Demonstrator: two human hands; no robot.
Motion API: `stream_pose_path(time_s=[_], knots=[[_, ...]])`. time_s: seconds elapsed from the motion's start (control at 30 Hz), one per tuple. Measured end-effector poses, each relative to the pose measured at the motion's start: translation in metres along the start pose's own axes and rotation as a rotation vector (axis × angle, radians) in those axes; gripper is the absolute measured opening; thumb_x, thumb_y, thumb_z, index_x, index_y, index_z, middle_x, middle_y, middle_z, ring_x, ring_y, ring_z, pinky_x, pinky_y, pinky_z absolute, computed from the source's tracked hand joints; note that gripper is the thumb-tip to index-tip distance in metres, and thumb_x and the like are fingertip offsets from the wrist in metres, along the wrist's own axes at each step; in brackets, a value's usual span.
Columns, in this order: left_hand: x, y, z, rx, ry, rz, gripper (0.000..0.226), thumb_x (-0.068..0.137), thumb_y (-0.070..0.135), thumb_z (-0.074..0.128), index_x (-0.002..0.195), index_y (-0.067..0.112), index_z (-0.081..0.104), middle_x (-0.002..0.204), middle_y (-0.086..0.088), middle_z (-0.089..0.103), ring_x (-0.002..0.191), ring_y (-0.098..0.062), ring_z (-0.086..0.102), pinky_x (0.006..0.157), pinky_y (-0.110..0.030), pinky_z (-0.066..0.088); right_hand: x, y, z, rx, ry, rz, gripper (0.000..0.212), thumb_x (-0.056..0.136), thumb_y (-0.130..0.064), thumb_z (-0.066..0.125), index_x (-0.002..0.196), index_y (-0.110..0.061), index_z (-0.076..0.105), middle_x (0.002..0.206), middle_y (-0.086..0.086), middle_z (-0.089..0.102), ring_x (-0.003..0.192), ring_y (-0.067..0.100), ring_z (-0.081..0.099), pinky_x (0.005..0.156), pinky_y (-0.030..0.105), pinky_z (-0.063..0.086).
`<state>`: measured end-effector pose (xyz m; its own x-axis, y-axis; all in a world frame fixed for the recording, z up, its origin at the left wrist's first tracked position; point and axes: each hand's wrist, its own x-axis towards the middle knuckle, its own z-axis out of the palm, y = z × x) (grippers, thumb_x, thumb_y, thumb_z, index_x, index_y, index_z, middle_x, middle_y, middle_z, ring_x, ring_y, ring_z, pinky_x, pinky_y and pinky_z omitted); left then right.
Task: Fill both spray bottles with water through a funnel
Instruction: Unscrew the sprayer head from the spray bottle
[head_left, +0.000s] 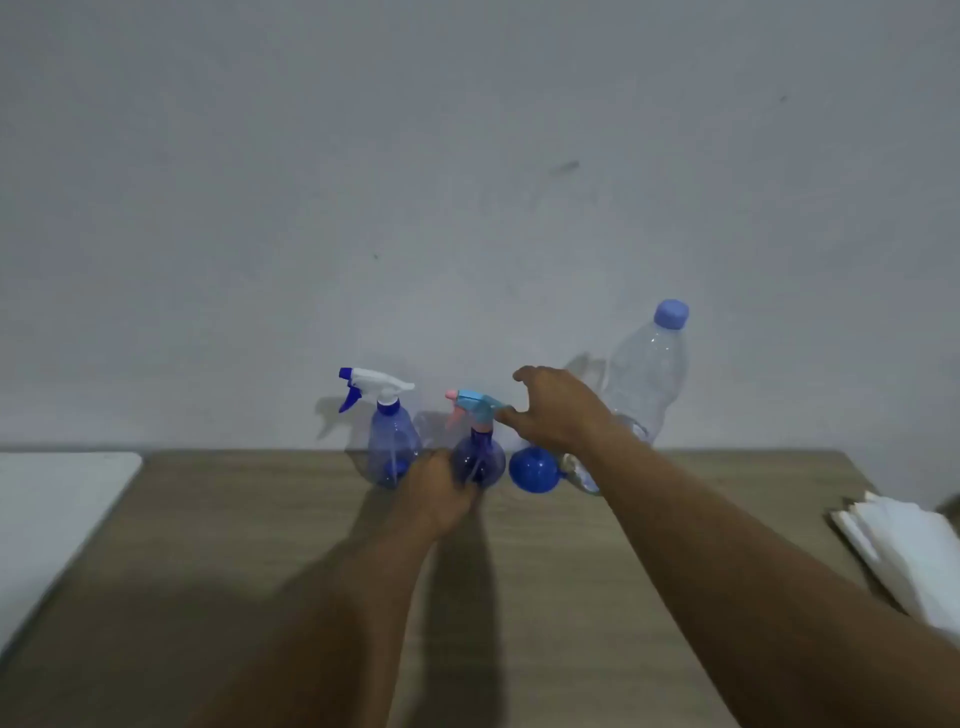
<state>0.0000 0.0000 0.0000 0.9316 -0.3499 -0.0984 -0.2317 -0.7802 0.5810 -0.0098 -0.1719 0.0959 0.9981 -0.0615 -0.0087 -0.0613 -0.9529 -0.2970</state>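
The left hand (441, 491) is curled around the near side of a round-bellied translucent blue spray bottle with a light-blue and pink trigger head (479, 457), gripping its body low down where it stands upright on the wood-grain tabletop (260, 571). The right hand (556, 410) hovers spread wide, fingers arched apart and grasping nothing, with its thumb tip touching or just beside the rear of that bottle's light-blue trigger head; which of the two cannot be told.

Just left of the held bottle, close to it, stands a cone-shaped translucent blue spray bottle with a white trigger head and dark-blue nozzle (392, 441), also upright, nozzle pointing left. Just right of the held bottle, under the right hand, a solid blue plastic funnel (532, 470) rests on the tabletop; its spout end is hidden by the right forearm. Behind the right wrist rises a tall clear plastic water bottle with a pale-blue screw cap (649, 379), cap on, its base partly hidden by the arm.

All four stand in a row along the back edge of the tabletop, against a plain grey wall (467, 156). At the right edge lies a stack of folded white paper napkins (904, 551). To the left, a white surface (47, 514) adjoins the tabletop.
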Motion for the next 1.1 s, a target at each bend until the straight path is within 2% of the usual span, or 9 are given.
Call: stream_pose_path(time_s=[0.1,0.2,0.33,0.4,0.5,0.73,0.9,1.0,1.1], knots=[[0.021,-0.013,0.023,-0.035,0.035,-0.075,0.043,0.090,0.029,0.066,0.128,0.011,0.056,0.127,-0.009,0.060,0.116,-0.025,0.057,0.093,-0.032,0.044,0.015,-0.003,0.020,0.040,-0.033,0.018,0.071,0.093,-0.049,0.064,0.148,-0.011,0.041,0.145,0.008,0.052,0.131,0.025,0.050,0.102,0.037,0.043],[0.036,-0.024,0.043,-0.016,0.028,-0.081,0.055,0.086,0.031,0.072,0.132,0.008,0.051,0.131,-0.014,0.056,0.118,-0.029,0.055,0.097,-0.036,0.045,0.025,-0.006,0.038,0.078,-0.031,0.023,0.065,0.094,-0.040,0.066,0.148,-0.013,0.042,0.142,0.009,0.054,0.128,0.026,0.052,0.101,0.037,0.044],[0.055,-0.044,0.060,0.004,0.145,-0.013,0.039,0.092,0.037,0.063,0.125,0.017,0.056,0.119,-0.011,0.067,0.091,-0.016,0.069,0.077,-0.033,0.059,0.036,-0.008,0.056,0.126,-0.017,0.035,0.039,0.097,-0.024,0.061,0.134,-0.013,0.055,0.126,0.010,0.062,0.110,0.026,0.059,0.090,0.036,0.048],[0.059,-0.047,0.066,-0.061,0.118,-0.028,0.048,0.084,0.046,0.068,0.125,0.027,0.053,0.116,0.001,0.066,0.099,-0.016,0.065,0.089,-0.039,0.056,0.037,-0.008,0.063,0.177,-0.004,0.050,0.033,0.098,-0.020,0.058,0.130,-0.012,0.056,0.120,0.011,0.064,0.104,0.027,0.059,0.083,0.034,0.046],[0.057,-0.042,0.066,-0.155,0.110,-0.068,0.059,0.081,0.032,0.077,0.131,0.014,0.053,0.124,-0.010,0.062,0.114,-0.029,0.059,0.098,-0.039,0.049,0.033,-0.005,0.070,0.214,0.013,0.054,0.023,0.100,-0.017,0.056,0.122,-0.010,0.056,0.112,0.013,0.065,0.090,0.025,0.055,0.073,0.032,0.041],[0.022,-0.032,0.068,-0.374,0.062,-0.161,0.059,0.070,0.026,0.087,0.121,0.024,0.056,0.112,0.009,0.065,0.102,-0.017,0.064,0.091,-0.034,0.055,0.000,-0.001,0.063,0.288,-0.015,0.064,0.018,0.096,-0.015,0.061,0.114,-0.014,0.060,0.095,0.001,0.058,0.084,0.022,0.053,0.070,0.030,0.038],[-0.028,-0.016,0.073,-0.418,0.074,-0.104,0.047,0.069,0.017,0.085,0.103,0.034,0.058,0.092,0.018,0.063,0.084,-0.008,0.063,0.068,-0.020,0.050,-0.046,0.002,0.058,0.311,-0.024,0.054,0.019,0.094,-0.016,0.063,0.113,-0.016,0.063,0.095,-0.002,0.060,0.087,0.020,0.056,0.071,0.030,0.040],[-0.060,-0.009,0.083,-0.463,0.115,-0.095,0.043,0.062,0.013,0.084,0.090,0.033,0.059,0.086,0.012,0.069,0.080,-0.009,0.067,0.070,-0.035,0.057,-0.079,0.007,0.060,0.353,-0.022,0.034,0.018,0.094,-0.015,0.064,0.112,-0.016,0.064,0.095,-0.003,0.060,0.087,0.018,0.056,0.063,0.021,0.036],[-0.081,-0.010,0.097,-0.483,0.152,-0.081,0.048,0.055,0.020,0.084,0.097,0.031,0.063,0.090,0.009,0.072,0.082,-0.014,0.069,0.074,-0.043,0.058,-0.108,0.010,0.061,0.401,-0.025,0.024,0.017,0.094,-0.015,0.064,0.111,-0.015,0.064,0.092,-0.004,0.057,0.085,0.016,0.052,0.065,0.025,0.034]])
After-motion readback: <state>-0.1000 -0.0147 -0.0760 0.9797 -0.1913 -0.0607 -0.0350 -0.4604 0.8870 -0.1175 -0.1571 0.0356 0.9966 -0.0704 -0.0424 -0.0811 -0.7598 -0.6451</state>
